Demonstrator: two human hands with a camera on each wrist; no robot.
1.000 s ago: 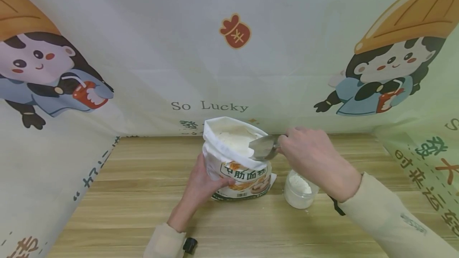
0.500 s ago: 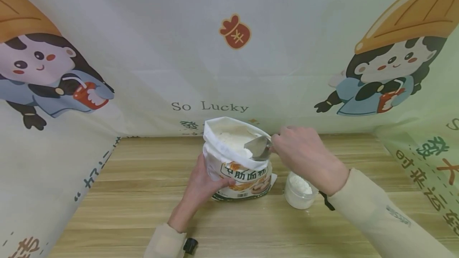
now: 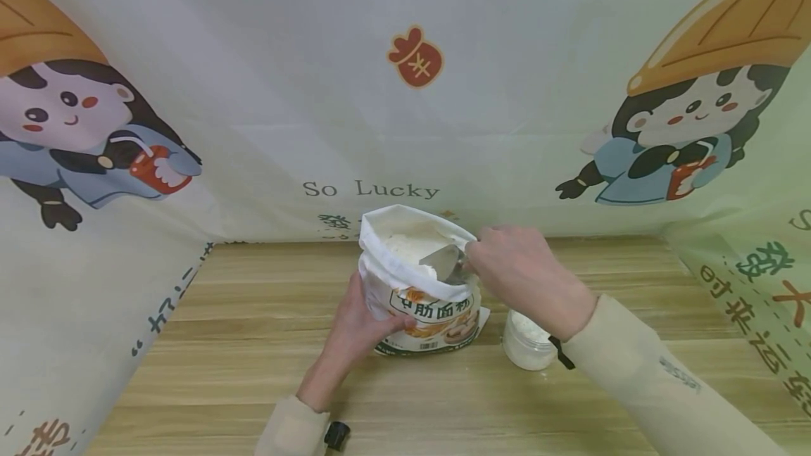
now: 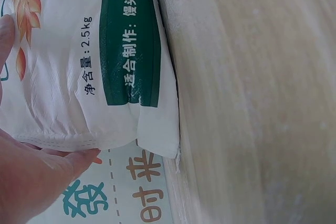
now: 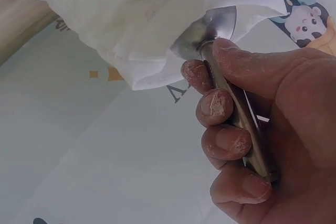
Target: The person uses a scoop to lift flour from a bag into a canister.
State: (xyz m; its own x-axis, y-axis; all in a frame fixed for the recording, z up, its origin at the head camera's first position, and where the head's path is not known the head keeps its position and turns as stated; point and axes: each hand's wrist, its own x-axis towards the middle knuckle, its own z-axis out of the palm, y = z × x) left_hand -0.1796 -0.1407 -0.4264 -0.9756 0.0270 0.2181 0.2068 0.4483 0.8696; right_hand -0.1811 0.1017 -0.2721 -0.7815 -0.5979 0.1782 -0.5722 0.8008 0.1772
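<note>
A white flour bag (image 3: 437, 326) with its top rolled down stands upright on the table, flour (image 3: 405, 248) showing in its mouth. My left hand (image 3: 357, 326) grips the bag's left side, thumb across the printed front. In the left wrist view the bag's green lower band (image 4: 131, 40) rests near the wood. My right hand (image 3: 522, 266) holds a metal scoop (image 3: 443, 262) by its handle, fingers curled round it. The scoop's bowl dips inside the bag's mouth at the right rim, some flour at its front. Flour dusts the right fingertips (image 5: 215, 103) in the right wrist view.
Right of the bag, partly under my right forearm, a clear jar (image 3: 529, 347) of white flour stands on the wooden table (image 3: 253, 343). A printed cloth backdrop (image 3: 304, 90) rises close behind the bag and along both sides.
My right hand has moved left with the scoop, whose bowl has gone further into the bag's mouth. The left hand and the bag have stayed in place.
</note>
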